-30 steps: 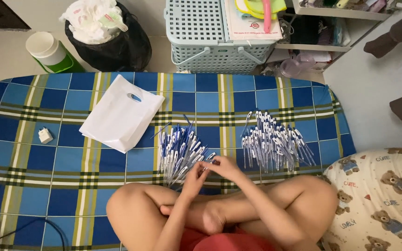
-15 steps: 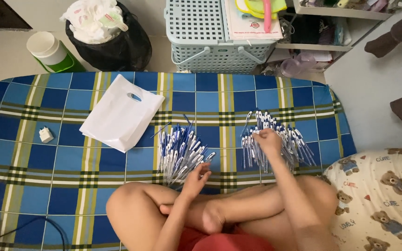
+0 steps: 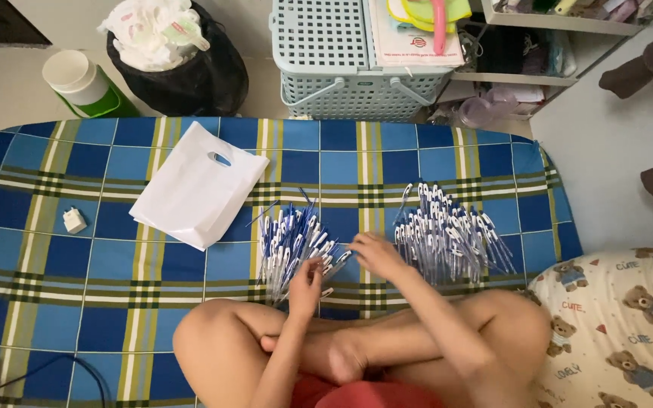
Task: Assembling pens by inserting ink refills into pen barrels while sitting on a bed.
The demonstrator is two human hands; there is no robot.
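- My left hand [image 3: 307,283] rests at the near end of the left pen pile [image 3: 292,242], fingers curled together around one or two pens there; how firmly I cannot tell.
- My right hand [image 3: 372,253] lies between the two piles, fingers loosely together and touching the pen tips by my left hand. Whether it grips a pen I cannot tell.
- The right pen pile [image 3: 451,234] is fanned out just beside my right hand, on the checked blue mat [image 3: 77,249].
- Both piles are blue-and-white pens, lying loose on the mat in front of my crossed legs.
- Containers: a grey basket [image 3: 341,60] stands beyond the mat's far edge, with flat printed packets and a pink-and-yellow thing on its lid.
- A black bin bag [image 3: 198,72] to its left is stuffed with crumpled white wrappers.
- A green tub [image 3: 85,83] with a white lid stands left of the bin bag.
- A flat white bag [image 3: 198,185] with a cut-out handle lies on the mat, its corner touching the left pile. What is in it does not show.
- A small white plug [image 3: 74,221] lies alone, well left of the bag.
- A teddy-print pillow [image 3: 621,325] sits by my right knee.
- Nothing lies over the piles except my own hands.
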